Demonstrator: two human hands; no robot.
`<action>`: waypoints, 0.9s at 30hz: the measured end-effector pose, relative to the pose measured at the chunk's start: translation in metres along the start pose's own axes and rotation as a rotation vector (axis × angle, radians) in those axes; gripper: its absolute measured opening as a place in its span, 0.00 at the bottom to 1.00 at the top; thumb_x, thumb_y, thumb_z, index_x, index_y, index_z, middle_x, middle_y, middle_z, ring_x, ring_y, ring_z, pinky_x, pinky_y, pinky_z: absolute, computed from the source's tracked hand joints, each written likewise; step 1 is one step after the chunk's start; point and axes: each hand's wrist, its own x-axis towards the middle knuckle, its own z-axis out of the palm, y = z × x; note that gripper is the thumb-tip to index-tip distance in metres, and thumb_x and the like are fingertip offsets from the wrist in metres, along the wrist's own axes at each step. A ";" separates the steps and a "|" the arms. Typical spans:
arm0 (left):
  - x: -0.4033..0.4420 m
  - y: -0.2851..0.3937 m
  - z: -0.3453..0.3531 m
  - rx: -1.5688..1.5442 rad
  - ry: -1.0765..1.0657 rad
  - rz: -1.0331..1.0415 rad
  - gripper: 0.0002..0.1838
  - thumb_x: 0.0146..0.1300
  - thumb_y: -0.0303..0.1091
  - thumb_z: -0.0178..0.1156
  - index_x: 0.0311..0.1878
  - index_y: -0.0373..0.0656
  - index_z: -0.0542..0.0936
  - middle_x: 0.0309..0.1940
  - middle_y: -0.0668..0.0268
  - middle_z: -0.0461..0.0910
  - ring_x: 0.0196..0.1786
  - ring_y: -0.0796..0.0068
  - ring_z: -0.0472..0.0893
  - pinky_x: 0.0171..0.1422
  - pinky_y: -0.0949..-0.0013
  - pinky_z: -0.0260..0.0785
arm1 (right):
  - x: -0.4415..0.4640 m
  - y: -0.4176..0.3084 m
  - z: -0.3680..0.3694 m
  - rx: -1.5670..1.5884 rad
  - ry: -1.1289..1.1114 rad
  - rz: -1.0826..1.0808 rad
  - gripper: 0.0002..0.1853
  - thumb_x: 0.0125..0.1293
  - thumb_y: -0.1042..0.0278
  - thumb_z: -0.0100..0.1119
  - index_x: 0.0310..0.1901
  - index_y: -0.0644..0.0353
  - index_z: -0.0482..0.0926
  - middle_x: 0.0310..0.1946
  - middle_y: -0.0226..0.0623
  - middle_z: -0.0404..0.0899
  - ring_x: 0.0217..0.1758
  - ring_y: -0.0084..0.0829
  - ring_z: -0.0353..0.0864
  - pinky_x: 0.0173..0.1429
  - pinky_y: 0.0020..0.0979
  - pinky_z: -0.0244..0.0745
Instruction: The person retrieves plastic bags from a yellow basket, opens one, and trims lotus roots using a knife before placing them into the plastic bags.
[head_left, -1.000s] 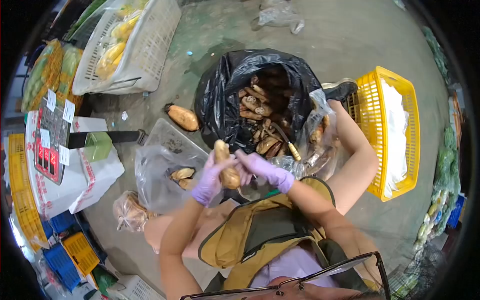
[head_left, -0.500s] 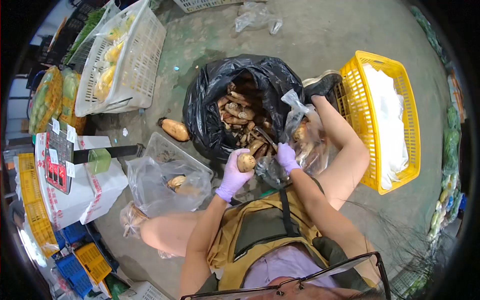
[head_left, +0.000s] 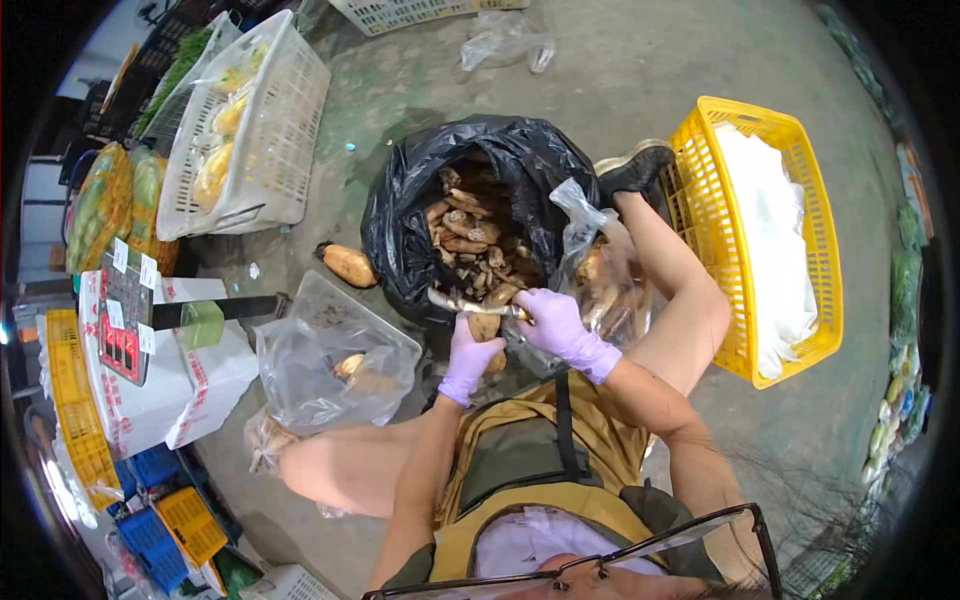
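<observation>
Two gloved hands, one root, one knife. Your left hand [head_left: 472, 358] has its fingers wrapped round one lotus root [head_left: 487, 328], just off the near rim of the black plastic bag [head_left: 400, 180]. Your right hand [head_left: 560, 325] has its fingers closed on the handle of one curved knife [head_left: 460, 303]; the blade points left, across the far end of the root, over the bag's near edge. Whether blade touches root, can't tell.

Black bag: one, mouth open, many lotus root pieces [head_left: 470, 228] inside, too piled to count. Its right rim is near one clear bag [head_left: 605, 285] of roots, which lies just beyond your right hand. One loose lotus root [head_left: 348, 266] on the floor, left of the black bag, near its edge. One shallow tray [head_left: 345, 293] below that, partly under one open clear bag [head_left: 300, 375] with at least one piece visible in it.

Crates: one yellow crate [head_left: 730, 250] at right, white plastic [head_left: 765, 240] inside; one white crate [head_left: 290, 130] upper left, at least three yellow bundles in it. One shoe [head_left: 637, 172] fills the gap between black bag and yellow crate. A strip of bare floor [head_left: 345, 185] runs between white crate and black bag; wider floor stretches beyond the bag's far rim, up to one crumpled clear bag [head_left: 507, 42].
</observation>
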 end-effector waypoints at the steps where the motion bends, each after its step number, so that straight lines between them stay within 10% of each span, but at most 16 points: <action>1: 0.000 0.003 0.002 0.032 -0.035 0.058 0.29 0.39 0.23 0.65 0.50 0.39 0.69 0.42 0.65 0.75 0.46 0.73 0.75 0.55 0.71 0.66 | -0.003 -0.001 -0.003 -0.017 -0.020 0.019 0.11 0.49 0.62 0.60 0.33 0.53 0.73 0.24 0.36 0.75 0.31 0.40 0.78 0.33 0.39 0.73; 16: -0.019 0.026 0.018 0.189 0.095 0.260 0.27 0.40 0.21 0.62 0.50 0.39 0.69 0.43 0.61 0.73 0.45 0.71 0.75 0.53 0.70 0.68 | -0.018 0.044 0.015 -0.024 -0.040 -0.031 0.09 0.47 0.59 0.63 0.31 0.49 0.77 0.19 0.33 0.76 0.25 0.37 0.79 0.29 0.37 0.74; 19: -0.033 0.052 0.021 0.093 0.036 0.280 0.28 0.40 0.20 0.61 0.51 0.40 0.69 0.43 0.62 0.72 0.45 0.73 0.74 0.52 0.72 0.67 | -0.014 0.089 0.021 -0.186 -0.198 0.482 0.14 0.53 0.53 0.59 0.32 0.54 0.77 0.25 0.42 0.81 0.28 0.44 0.81 0.34 0.42 0.76; 22: -0.018 0.036 0.010 0.000 0.006 0.169 0.30 0.40 0.19 0.61 0.51 0.41 0.68 0.43 0.64 0.72 0.44 0.76 0.73 0.52 0.73 0.68 | -0.001 0.063 0.004 -0.086 -0.097 0.539 0.16 0.56 0.50 0.56 0.33 0.55 0.77 0.27 0.47 0.81 0.31 0.47 0.81 0.37 0.43 0.75; 27: -0.014 0.048 0.010 0.187 0.070 0.248 0.29 0.40 0.19 0.61 0.51 0.41 0.69 0.42 0.65 0.73 0.44 0.76 0.74 0.52 0.72 0.67 | -0.006 0.033 0.008 0.141 0.031 0.203 0.10 0.53 0.57 0.59 0.32 0.53 0.77 0.23 0.43 0.77 0.30 0.45 0.79 0.34 0.43 0.73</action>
